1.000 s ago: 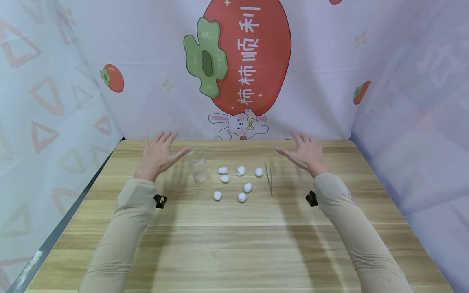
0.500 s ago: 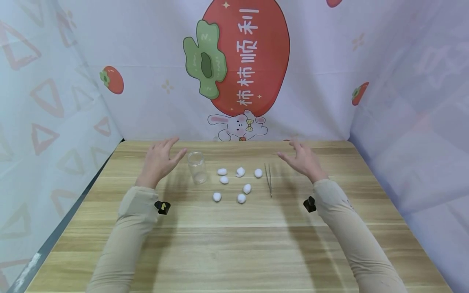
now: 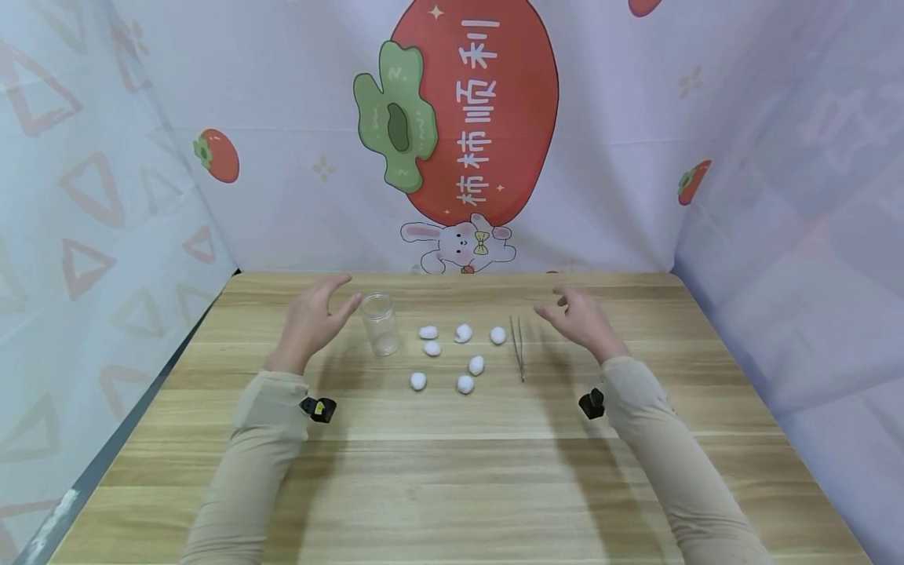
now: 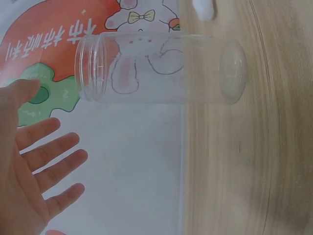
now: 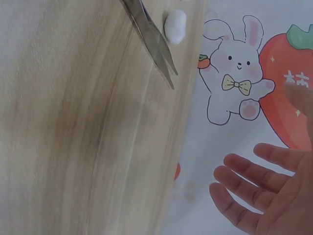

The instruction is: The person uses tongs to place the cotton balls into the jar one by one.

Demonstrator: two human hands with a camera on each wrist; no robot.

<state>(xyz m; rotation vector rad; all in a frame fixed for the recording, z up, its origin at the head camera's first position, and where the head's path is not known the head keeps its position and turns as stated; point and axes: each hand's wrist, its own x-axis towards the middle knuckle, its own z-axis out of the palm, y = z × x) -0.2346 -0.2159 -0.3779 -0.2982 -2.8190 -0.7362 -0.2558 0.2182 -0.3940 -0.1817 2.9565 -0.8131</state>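
Observation:
A clear, lidless jar [image 3: 381,328] stands upright on the wooden table. Just left of it my left hand [image 3: 308,323] hovers with relaxed, spread fingers, holding nothing. In the left wrist view that hand [image 4: 34,171] is apart from the jar [image 4: 146,73], and its thumb points toward the mouth. Metal tweezers [image 3: 520,357] lie right of the white cotton balls [image 3: 462,333]. My right hand [image 3: 582,322], loosely curved and holding nothing, is raised to the right of the tweezers. The right wrist view shows its bent fingers [image 5: 244,181] away from the tweezers [image 5: 151,44].
Several cotton balls are scattered between jar and tweezers, the nearest being a cotton ball [image 3: 465,384]. A printed cloth [image 3: 282,196] hangs behind the table's [image 3: 452,494] back edge. More cloth [image 3: 798,235] hangs on both sides.
Both hands have lowered slightly, drawn a little toward me, and their fingers have gone from widely spread to more relaxed and curved. The jar, cotton balls and tweezers stay in place.

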